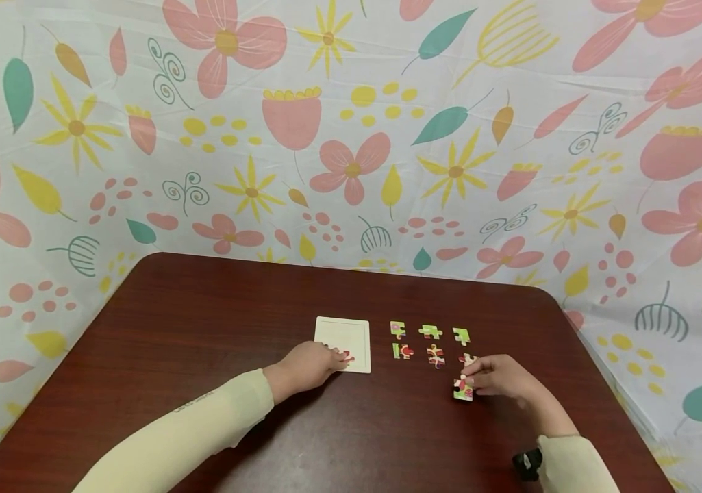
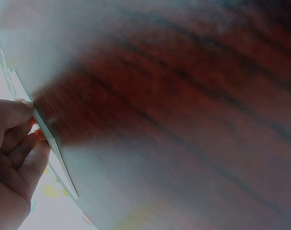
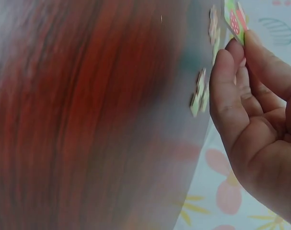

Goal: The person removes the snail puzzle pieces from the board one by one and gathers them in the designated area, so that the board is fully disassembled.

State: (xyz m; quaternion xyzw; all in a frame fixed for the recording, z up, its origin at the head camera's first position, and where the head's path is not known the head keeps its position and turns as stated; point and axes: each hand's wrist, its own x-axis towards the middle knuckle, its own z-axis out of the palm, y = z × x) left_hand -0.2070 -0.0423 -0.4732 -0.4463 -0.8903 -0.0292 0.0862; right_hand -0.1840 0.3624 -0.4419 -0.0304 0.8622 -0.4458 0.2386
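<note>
My left hand [image 1: 309, 366] is over the near part of a cream square puzzle tray [image 1: 359, 339]. A small red-and-white puzzle piece [image 1: 347, 356] shows at its fingertips, lying low in the tray. In the left wrist view, thumb and curled fingers close around something reddish at the tray's edge [image 2: 64, 167]; the fingers hide most of it. My right hand [image 1: 501, 375] pinches a green, red and white puzzle piece [image 1: 464, 390] between thumb and fingertips. That piece [image 3: 234, 21] appears tilted up in the right wrist view.
Two rows of loose puzzle pieces lie right of the tray, including a green one [image 1: 431, 332] and a red-and-white one [image 1: 435, 355]. Another piece [image 1: 466, 359] is beside the right fingertips. The dark wooden table [image 1: 215, 308] meets a flowered cloth [image 1: 351, 226] behind.
</note>
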